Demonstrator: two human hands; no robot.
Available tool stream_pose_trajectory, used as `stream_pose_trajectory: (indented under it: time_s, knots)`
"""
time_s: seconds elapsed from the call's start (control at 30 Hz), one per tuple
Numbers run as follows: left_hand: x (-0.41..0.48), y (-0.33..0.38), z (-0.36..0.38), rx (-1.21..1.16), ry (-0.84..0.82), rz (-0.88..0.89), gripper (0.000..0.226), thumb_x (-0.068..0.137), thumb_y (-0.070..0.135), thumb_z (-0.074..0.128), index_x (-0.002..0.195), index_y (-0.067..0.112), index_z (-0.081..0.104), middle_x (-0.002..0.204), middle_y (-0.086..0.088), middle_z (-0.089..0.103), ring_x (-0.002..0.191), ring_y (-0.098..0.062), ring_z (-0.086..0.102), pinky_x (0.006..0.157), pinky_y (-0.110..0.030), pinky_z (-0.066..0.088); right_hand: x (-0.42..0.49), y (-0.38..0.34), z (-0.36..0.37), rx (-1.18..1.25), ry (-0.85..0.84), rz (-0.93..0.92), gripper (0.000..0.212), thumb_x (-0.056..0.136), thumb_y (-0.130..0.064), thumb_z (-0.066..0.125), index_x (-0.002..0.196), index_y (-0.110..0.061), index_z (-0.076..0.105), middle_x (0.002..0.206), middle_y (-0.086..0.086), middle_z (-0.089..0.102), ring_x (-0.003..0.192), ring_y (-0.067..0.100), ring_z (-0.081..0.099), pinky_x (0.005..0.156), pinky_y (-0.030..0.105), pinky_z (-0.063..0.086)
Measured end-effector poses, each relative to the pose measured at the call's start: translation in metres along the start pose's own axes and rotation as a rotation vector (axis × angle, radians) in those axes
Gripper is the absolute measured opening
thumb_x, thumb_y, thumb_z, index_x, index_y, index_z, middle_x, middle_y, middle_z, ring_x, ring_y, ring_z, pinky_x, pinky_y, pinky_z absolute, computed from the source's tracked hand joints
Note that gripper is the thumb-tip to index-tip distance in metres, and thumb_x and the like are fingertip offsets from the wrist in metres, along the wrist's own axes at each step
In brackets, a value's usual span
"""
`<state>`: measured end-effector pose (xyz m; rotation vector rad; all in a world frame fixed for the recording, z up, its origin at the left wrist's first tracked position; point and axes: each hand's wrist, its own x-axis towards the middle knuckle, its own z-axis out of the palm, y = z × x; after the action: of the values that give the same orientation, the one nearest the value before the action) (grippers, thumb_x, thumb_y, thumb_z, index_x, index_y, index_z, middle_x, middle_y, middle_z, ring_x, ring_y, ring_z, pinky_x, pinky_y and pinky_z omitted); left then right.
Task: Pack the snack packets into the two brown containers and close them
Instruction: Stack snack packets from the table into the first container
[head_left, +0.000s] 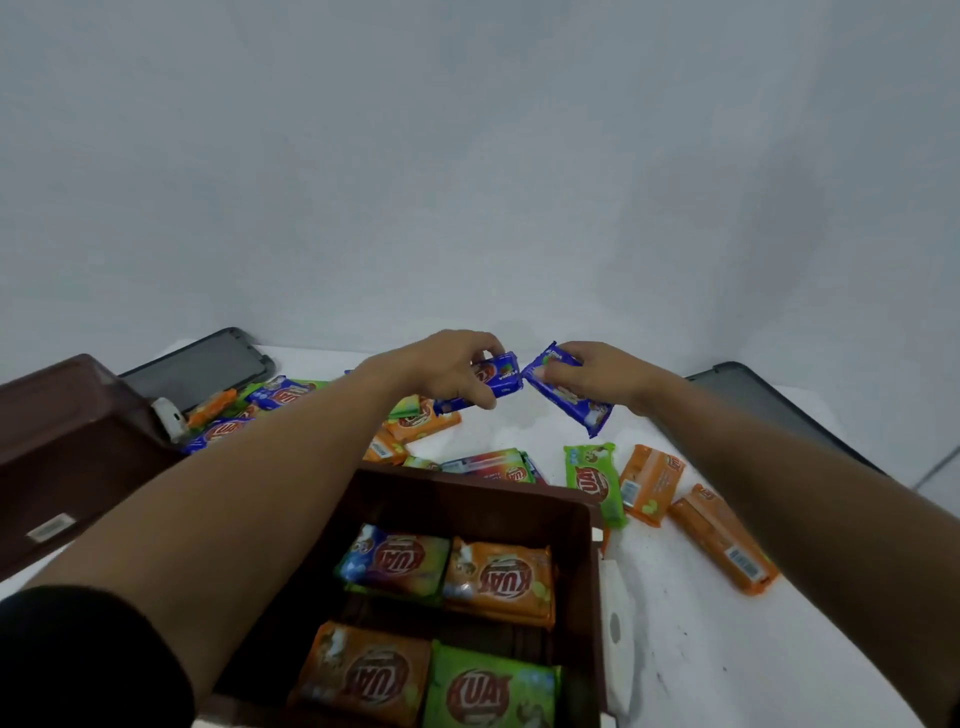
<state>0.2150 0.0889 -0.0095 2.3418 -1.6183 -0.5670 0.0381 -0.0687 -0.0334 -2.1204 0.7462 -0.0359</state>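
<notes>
My left hand (441, 369) grips a blue snack packet (501, 376) above the far part of the white table. My right hand (597, 371) pinches another blue packet (569, 397) that hangs tilted beside it. Below my arms stands an open brown container (582, 525) holding several orange and green packets (498, 579). A second brown container (67, 436) sits at the left. Loose orange, green and blue packets (649, 483) lie scattered on the table around them.
Two dark grey lids lie at the back: one at the left (202, 364), one at the right (779, 400). A white latch (618, 629) hangs on the near container's right side. A pale wall rises behind the white table (701, 649).
</notes>
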Motion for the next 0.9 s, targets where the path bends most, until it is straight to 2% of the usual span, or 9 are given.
stream_pose_trajectory:
  time_s: [0.07, 0.13, 0.27, 0.43, 0.53, 0.6, 0.7, 0.77, 0.9]
  knots:
    - [-0.010, -0.001, -0.006, 0.061, 0.009, 0.029, 0.071, 0.082, 0.032, 0.083, 0.144, 0.023, 0.047, 0.137, -0.002, 0.055, 0.107, -0.015, 0.054, 0.073, -0.023, 0.045, -0.012, -0.016, 0.006, -0.069, 0.013, -0.012, 0.064, 0.074, -0.050, 0.084, 0.120, -0.027, 0.046, 0.107, -0.001, 0.066, 0.088, 0.018, 0.070, 0.065, 0.027, 0.056]
    - [-0.024, -0.003, -0.010, 0.101, 0.017, 0.044, 0.073, 0.083, 0.032, 0.082, 0.147, 0.022, 0.046, 0.140, -0.003, 0.054, 0.108, -0.013, 0.050, 0.081, -0.027, 0.044, -0.024, -0.031, 0.013, -0.163, 0.056, -0.033, 0.079, 0.070, -0.041, 0.090, 0.128, -0.027, 0.037, 0.115, 0.001, 0.060, 0.094, 0.018, 0.066, 0.068, 0.027, 0.056]
    - [-0.054, -0.011, -0.020, 0.146, 0.040, 0.095, 0.076, 0.083, 0.034, 0.082, 0.148, 0.020, 0.046, 0.141, -0.003, 0.055, 0.110, -0.013, 0.050, 0.085, -0.029, 0.042, -0.051, -0.056, 0.027, -0.370, 0.182, -0.112, 0.078, 0.071, -0.043, 0.088, 0.132, -0.023, 0.044, 0.121, 0.001, 0.058, 0.099, 0.018, 0.060, 0.068, 0.024, 0.053]
    - [-0.098, -0.023, -0.027, 0.237, 0.046, 0.165, 0.073, 0.081, 0.042, 0.081, 0.143, 0.017, 0.052, 0.136, -0.003, 0.058, 0.110, -0.016, 0.053, 0.084, -0.029, 0.042, -0.098, -0.082, 0.053, -0.496, 0.227, -0.146, 0.084, 0.071, -0.049, 0.085, 0.142, -0.020, 0.052, 0.131, 0.002, 0.059, 0.108, 0.016, 0.055, 0.087, 0.029, 0.048]
    - [-0.126, -0.027, -0.029, 0.253, 0.010, 0.205, 0.071, 0.078, 0.044, 0.083, 0.138, 0.019, 0.056, 0.130, -0.001, 0.059, 0.105, -0.015, 0.053, 0.083, -0.030, 0.044, -0.130, -0.096, 0.074, -0.567, 0.190, -0.115, 0.086, 0.072, -0.052, 0.083, 0.145, -0.021, 0.051, 0.126, 0.001, 0.060, 0.105, 0.014, 0.052, 0.081, 0.026, 0.044]
    - [-0.141, -0.025, -0.027, 0.263, -0.016, 0.226, 0.072, 0.075, 0.047, 0.084, 0.137, 0.021, 0.057, 0.127, 0.000, 0.060, 0.104, -0.016, 0.054, 0.084, -0.032, 0.047, -0.149, -0.101, 0.084, -0.546, 0.161, -0.105, 0.084, 0.071, -0.048, 0.085, 0.144, -0.021, 0.054, 0.117, -0.002, 0.061, 0.101, 0.013, 0.053, 0.072, 0.022, 0.043]
    - [-0.161, -0.020, -0.024, 0.284, -0.073, 0.249, 0.072, 0.072, 0.048, 0.086, 0.134, 0.024, 0.058, 0.122, 0.003, 0.060, 0.106, -0.017, 0.056, 0.088, -0.035, 0.051, -0.169, -0.103, 0.101, -0.551, 0.144, -0.083, 0.080, 0.069, -0.045, 0.089, 0.138, -0.021, 0.057, 0.123, -0.001, 0.063, 0.104, 0.015, 0.056, 0.078, 0.026, 0.047]
    - [-0.169, -0.017, -0.019, 0.295, -0.119, 0.253, 0.071, 0.070, 0.049, 0.086, 0.132, 0.025, 0.060, 0.121, 0.005, 0.061, 0.106, -0.018, 0.057, 0.089, -0.037, 0.053, -0.175, -0.099, 0.111, -0.562, 0.135, -0.066, 0.074, 0.065, -0.045, 0.091, 0.127, -0.025, 0.056, 0.121, -0.001, 0.063, 0.103, 0.015, 0.057, 0.077, 0.028, 0.047]
    - [-0.178, -0.016, 0.001, 0.423, -0.173, 0.238, 0.074, 0.066, 0.059, 0.085, 0.130, 0.029, 0.061, 0.122, 0.007, 0.062, 0.109, -0.019, 0.057, 0.092, -0.043, 0.053, -0.179, -0.089, 0.131, -0.568, 0.102, -0.016, 0.062, 0.062, -0.040, 0.092, 0.104, -0.028, 0.048, 0.103, -0.005, 0.058, 0.086, 0.011, 0.056, 0.062, 0.027, 0.046]
